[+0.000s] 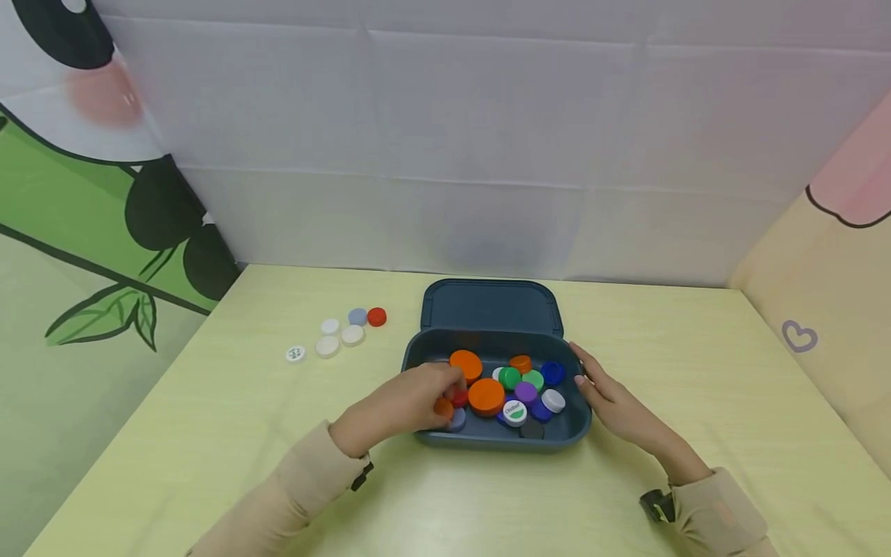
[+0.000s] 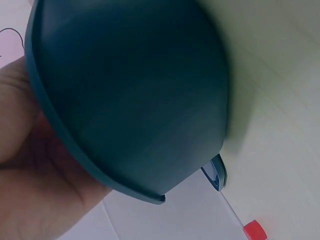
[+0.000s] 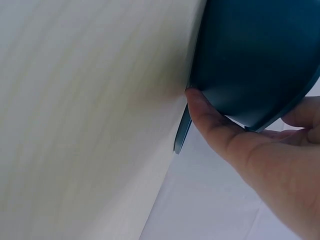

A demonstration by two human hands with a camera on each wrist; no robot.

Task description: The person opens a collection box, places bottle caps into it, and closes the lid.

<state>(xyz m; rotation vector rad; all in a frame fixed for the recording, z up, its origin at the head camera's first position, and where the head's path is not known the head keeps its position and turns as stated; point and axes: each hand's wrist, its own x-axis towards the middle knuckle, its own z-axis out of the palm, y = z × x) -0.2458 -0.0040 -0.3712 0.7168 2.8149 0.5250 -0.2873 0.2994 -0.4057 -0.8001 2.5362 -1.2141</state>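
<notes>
An open dark blue plastic box (image 1: 501, 442) holds many loose bottle caps. My left hand (image 1: 407, 398) reaches over its left rim, fingers bent down, and pinches a small orange bottle cap (image 1: 443, 408) between thumb and fingers. Close by lie a red cap (image 1: 460, 398), a pale blue cap (image 1: 456, 420) and a large orange cap (image 1: 486, 397). My right hand (image 1: 619, 402) holds the box's right side, thumb at the rim and a finger along the outer wall (image 3: 250, 60). The left wrist view shows the box's outer wall (image 2: 135, 100), hiding the left fingertips.
Behind the box lies its dark blue lid (image 1: 490, 305). On the table (image 1: 209, 441) to the left sit several caps, including a red one (image 1: 377, 316), a pale blue one (image 1: 357, 316) and a white one (image 1: 328, 346). A pale wall sheet (image 1: 452, 155) borders the table's back.
</notes>
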